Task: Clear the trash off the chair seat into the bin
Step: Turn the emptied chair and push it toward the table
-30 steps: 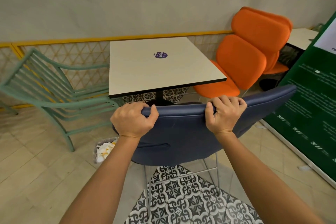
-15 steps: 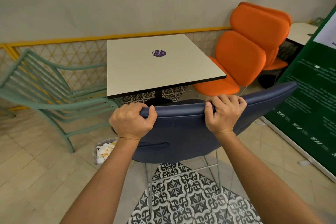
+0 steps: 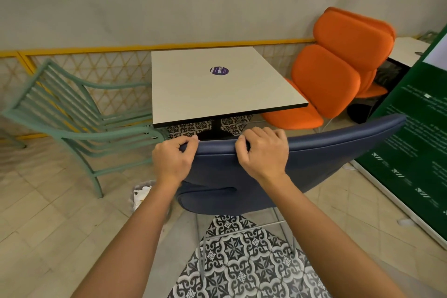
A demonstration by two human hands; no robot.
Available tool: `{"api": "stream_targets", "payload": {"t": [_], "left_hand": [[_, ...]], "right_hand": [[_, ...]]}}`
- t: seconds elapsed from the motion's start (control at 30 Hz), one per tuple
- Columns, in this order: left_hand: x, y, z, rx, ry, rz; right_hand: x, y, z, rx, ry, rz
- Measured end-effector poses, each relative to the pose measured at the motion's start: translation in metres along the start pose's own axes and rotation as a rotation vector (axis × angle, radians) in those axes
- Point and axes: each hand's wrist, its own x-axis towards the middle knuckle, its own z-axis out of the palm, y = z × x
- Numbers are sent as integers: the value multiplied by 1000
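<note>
A navy blue chair (image 3: 321, 159) stands in front of me with its back toward me, tipped so its top edge slopes up to the right. My left hand (image 3: 173, 158) grips the left end of the backrest's top edge. My right hand (image 3: 263, 152) grips the same edge a little to the right. The seat is hidden behind the backrest. On the floor at the chair's left stands a small mesh bin (image 3: 141, 195) with white crumpled trash in it, partly covered by my left forearm.
A white square table (image 3: 193, 94) stands just beyond the chair. A mint green slatted chair (image 3: 72, 116) is at the left, stacked orange chairs (image 3: 333, 75) at the right back. A green signboard (image 3: 416, 143) leans at the right. Scraps of paper lie near its base.
The view has swung so the chair and my hands sit further right. My hands sit closer together on the backrest. Both still grip the top edge.
</note>
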Motion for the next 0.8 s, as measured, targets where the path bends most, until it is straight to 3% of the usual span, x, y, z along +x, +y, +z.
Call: {"api": "stream_targets", "payload": {"t": [0.37, 0.8], "left_hand": [[-3, 3, -1, 93, 6, -46], [-13, 3, -2, 49, 51, -46]], "right_hand": [[1, -8, -3, 28, -55, 34], [-5, -8, -8, 52, 37, 15]]}}
